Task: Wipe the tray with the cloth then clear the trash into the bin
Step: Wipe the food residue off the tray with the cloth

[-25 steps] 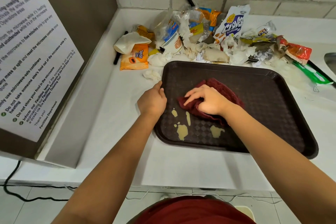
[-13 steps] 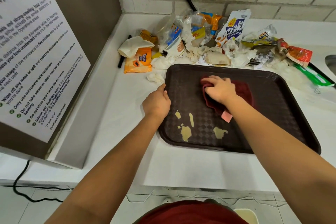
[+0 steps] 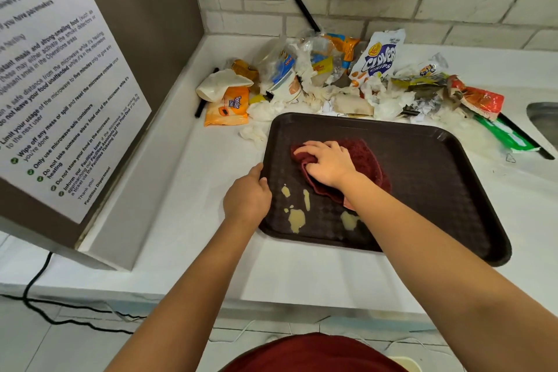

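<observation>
Risk noted: the yellowish spill lies near the tray's front left corner, and a careless sweep of the cloth could push it over the low rim onto the white counter; smearing rather than lifting is equally likely if the cloth is not turned. The right hand presses down on the bunched maroon cloth with fingers curled over it, at the tray's middle left. The left hand grips the left rim of the tray, thumb on top, steadying it. The tray holds only cloth and spill. The trash is heaped behind it, apparently touching the far rim. No bin is in view
</observation>
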